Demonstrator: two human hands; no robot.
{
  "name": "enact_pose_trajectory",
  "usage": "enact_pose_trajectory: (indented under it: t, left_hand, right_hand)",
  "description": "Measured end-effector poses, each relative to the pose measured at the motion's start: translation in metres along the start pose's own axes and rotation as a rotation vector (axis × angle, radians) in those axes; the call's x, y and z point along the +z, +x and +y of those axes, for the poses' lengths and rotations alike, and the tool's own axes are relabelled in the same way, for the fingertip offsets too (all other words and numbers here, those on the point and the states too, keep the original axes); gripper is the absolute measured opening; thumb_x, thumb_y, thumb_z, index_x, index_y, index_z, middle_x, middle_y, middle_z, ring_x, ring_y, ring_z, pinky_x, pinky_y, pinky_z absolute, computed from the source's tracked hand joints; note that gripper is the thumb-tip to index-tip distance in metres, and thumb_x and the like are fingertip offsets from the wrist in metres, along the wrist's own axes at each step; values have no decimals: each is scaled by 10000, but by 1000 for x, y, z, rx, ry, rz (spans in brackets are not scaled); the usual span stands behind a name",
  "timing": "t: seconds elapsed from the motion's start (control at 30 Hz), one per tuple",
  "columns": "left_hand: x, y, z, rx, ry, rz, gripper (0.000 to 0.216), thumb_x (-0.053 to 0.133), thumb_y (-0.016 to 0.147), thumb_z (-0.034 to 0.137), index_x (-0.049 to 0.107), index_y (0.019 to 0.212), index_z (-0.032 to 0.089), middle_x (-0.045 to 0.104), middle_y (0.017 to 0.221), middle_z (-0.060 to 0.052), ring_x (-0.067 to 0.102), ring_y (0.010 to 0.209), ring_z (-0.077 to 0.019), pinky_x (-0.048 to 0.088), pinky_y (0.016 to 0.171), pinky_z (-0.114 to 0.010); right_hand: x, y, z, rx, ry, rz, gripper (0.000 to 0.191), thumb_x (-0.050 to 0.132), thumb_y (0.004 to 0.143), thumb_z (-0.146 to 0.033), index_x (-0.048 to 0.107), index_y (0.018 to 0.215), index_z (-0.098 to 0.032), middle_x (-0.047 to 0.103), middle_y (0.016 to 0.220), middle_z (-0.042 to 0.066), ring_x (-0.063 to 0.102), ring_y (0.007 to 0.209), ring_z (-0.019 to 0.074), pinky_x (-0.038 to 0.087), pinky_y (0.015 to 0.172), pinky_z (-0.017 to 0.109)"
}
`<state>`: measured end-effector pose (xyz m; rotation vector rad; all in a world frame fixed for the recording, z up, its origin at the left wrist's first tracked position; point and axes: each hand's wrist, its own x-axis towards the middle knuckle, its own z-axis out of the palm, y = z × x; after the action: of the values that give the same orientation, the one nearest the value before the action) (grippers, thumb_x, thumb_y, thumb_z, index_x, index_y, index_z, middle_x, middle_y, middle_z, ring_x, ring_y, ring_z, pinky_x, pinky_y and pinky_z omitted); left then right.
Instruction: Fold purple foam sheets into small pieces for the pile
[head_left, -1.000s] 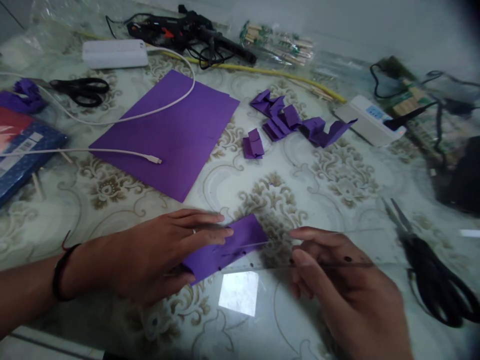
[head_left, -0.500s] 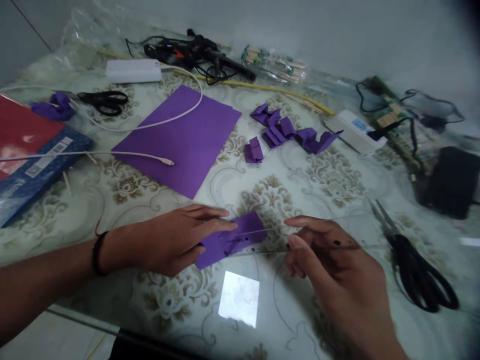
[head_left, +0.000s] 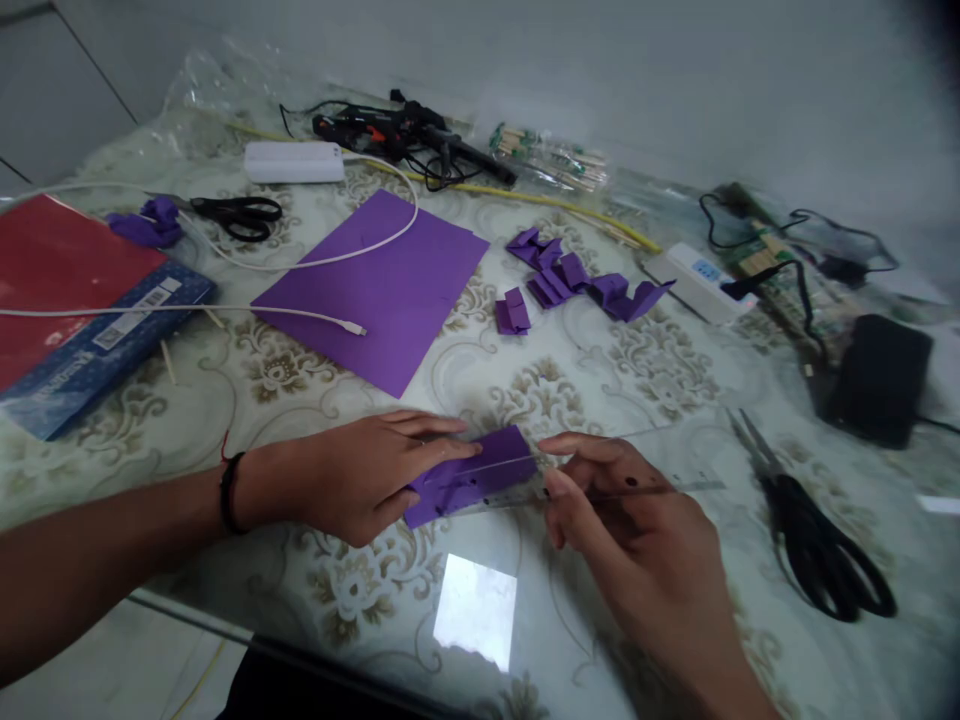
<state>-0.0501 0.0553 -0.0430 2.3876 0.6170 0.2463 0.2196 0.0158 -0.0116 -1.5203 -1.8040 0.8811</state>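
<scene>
A small purple paper piece [head_left: 501, 445] lies on the table in front of me. My left hand [head_left: 375, 470] rests on its left part, fingers stretched out and index fingertip pressing down. A clear plastic ruler [head_left: 495, 490] lies across the paper and extends to the right, past my right hand [head_left: 630, 520]. That hand is closed on the ruler between thumb and fingers. The ruler's far end is faint against the patterned tabletop. To the right of that hand lies a pair of black-handled scissors [head_left: 814, 540], blades pointing away.
Beyond my hands are a large purple sheet [head_left: 405, 290] with a white cable [head_left: 315, 316] across it, and folded purple paper pieces [head_left: 555, 275]. A red-and-blue packet [head_left: 97, 300] lies left, more scissors [head_left: 244, 215] behind it. A power strip [head_left: 701, 280] and black adapter [head_left: 881, 380] stand right.
My view has shifted slightly. My right hand, with the ruler, has come a little left, closer to the purple paper. My left hand stays pressed on the paper.
</scene>
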Motion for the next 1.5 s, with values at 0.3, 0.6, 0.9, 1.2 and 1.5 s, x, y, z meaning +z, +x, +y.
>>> enact_pose_trajectory:
  t: [0.3, 0.6, 0.9, 1.2, 1.5]
  left_hand:
    - [-8, 2, 1, 0, -45, -52, 824, 597, 813, 157, 352, 1597, 84, 419, 1662, -240, 356, 1579, -349, 334, 1282, -519]
    - [-11, 4, 2, -15, -65, -81, 851, 601, 809, 166, 318, 1611, 147, 436, 1664, -202, 335, 1590, -347, 357, 1265, -549]
    - [-10, 3, 2, -15, -56, -86, 842, 592, 816, 180, 325, 1611, 115, 416, 1674, -210, 319, 1600, -320, 332, 1289, -522]
    - [-8, 2, -1, -1, -62, -68, 856, 601, 809, 181, 328, 1617, 105, 410, 1676, -219, 328, 1596, -321, 323, 1291, -513]
    - [-10, 3, 2, 4, -67, -67, 916, 580, 752, 121, 311, 1627, 134, 417, 1677, -207, 337, 1594, -328, 342, 1278, -535]
  right_hand:
    - [3, -8, -3, -25, -38, 4, 117, 609, 1015, -256, 670, 1114, -263, 593, 647, -70, 600, 519, 117, 466, 527, 241]
    - [6, -8, -3, -8, 14, 1, 123, 595, 1016, -222, 661, 1113, -260, 558, 621, -80, 572, 495, 110, 445, 510, 236]
    - [7, -7, -1, 15, -5, -29, 127, 601, 1012, -231, 678, 1110, -256, 588, 651, -68, 606, 530, 121, 474, 545, 249]
    - [10, -11, 0, 2, 13, -27, 138, 605, 1011, -220, 656, 1131, -265, 580, 641, -80, 603, 518, 111, 474, 534, 234]
    - [17, -15, -2, -8, 48, 6, 135, 591, 1010, -217, 655, 1123, -254, 572, 623, -76, 587, 510, 125, 466, 527, 246]
